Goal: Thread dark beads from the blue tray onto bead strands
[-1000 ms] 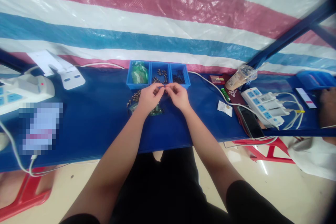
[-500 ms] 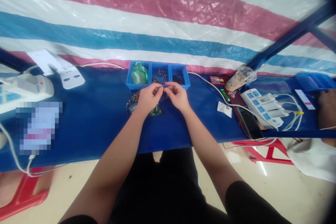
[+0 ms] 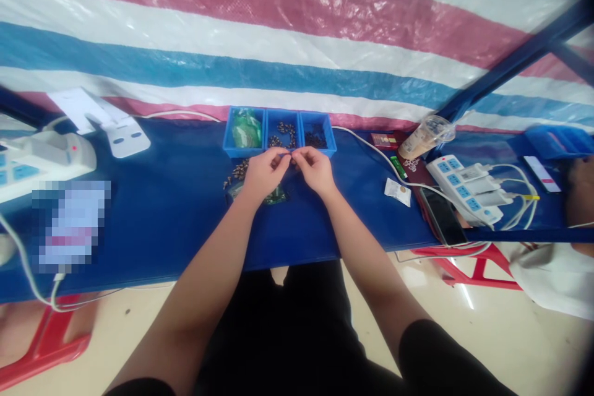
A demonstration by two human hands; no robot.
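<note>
My left hand (image 3: pixel 265 172) and my right hand (image 3: pixel 315 170) meet fingertip to fingertip just in front of a row of blue bins. Both are closed in a pinch; whatever sits between the fingers is too small to name. The left bin (image 3: pixel 244 151) holds a green plastic bag (image 3: pixel 247 129). Small brass-and-dark parts (image 3: pixel 284 131) lie in the middle bin, and small dark pieces (image 3: pixel 314 138) in the right one. A heap of similar brass-and-dark parts (image 3: pixel 237 172) rests on the table beside my left hand. Partly under that hand is a clear plastic bag (image 3: pixel 277 195).
On the right lie a white packet (image 3: pixel 397 192), a plastic drink cup (image 3: pixel 424 138), a dark phone (image 3: pixel 443 216) and a power strip (image 3: pixel 461 189) with cables. Another person's hand (image 3: pixel 580 189) is at the far right. A white stand (image 3: pixel 126 136) and a charger block (image 3: pixel 69 154) stand left.
My hands stay pinched together at nearly the same spot, with only a slight shift of the fingertips. The view has moved very slightly.
</note>
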